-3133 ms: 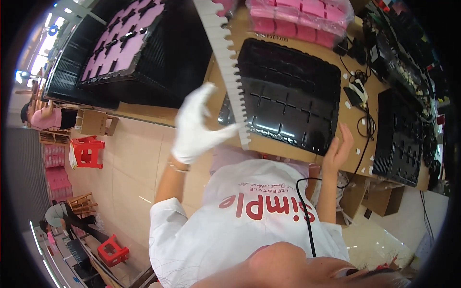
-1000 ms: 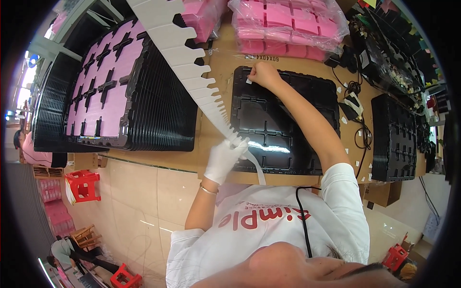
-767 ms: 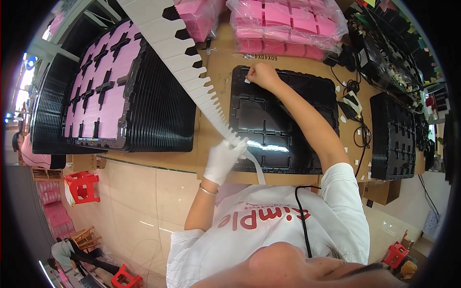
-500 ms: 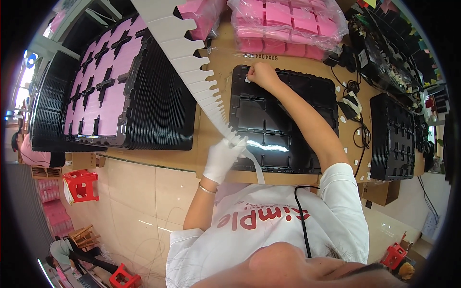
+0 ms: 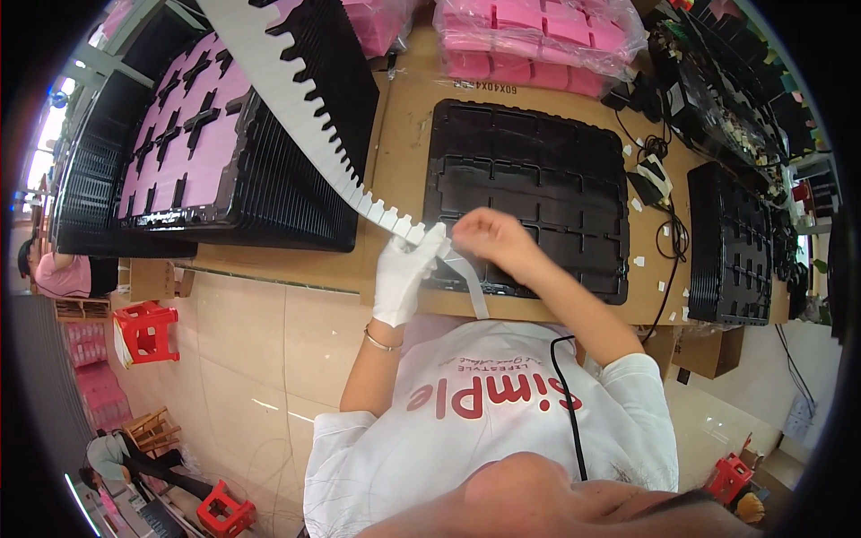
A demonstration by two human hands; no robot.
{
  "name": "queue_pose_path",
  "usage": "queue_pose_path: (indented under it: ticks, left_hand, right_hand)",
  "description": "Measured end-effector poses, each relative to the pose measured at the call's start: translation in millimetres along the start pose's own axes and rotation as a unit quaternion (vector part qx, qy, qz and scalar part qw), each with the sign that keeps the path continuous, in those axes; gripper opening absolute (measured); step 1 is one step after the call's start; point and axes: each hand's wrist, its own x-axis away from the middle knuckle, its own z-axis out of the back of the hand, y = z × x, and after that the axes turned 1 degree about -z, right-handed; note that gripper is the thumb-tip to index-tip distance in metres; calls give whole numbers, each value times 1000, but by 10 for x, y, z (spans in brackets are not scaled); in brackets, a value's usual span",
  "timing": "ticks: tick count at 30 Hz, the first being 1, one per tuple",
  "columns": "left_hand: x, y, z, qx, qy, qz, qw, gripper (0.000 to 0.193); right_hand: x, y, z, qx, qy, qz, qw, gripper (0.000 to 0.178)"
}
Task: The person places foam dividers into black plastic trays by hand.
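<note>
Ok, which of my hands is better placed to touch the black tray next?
Probably your right hand: it's bare and over the black tray, though whether it holds anything is unclear. Your gloved left hand is occupied, holding the white strip.

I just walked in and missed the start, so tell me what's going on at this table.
A person's gloved left hand pinches a notched white strip. The right hand, bare, is beside it with fingers curled; whether they hold anything is too small to tell. Both are at the near left part of a black plastic tray lying on cardboard. A stack of black trays stands to the left.
</note>
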Motion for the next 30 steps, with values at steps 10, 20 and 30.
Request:
queue_pose_path:
  ticks: [10, 20, 30]
  left_hand:
    - [161, -177, 102, 6, -13, -48, 999, 20]
    - [202, -185, 278, -173, 9, -62, 983, 26]
    - [176, -162, 258, -212, -31, -42, 976, 32]
  right_hand:
    - [271, 118, -321, 317, 112, 271, 902, 8]
    - [-79, 45, -71, 495, -53, 189, 847, 9]
    - [-184, 32, -95, 529, -50, 141, 835, 16]
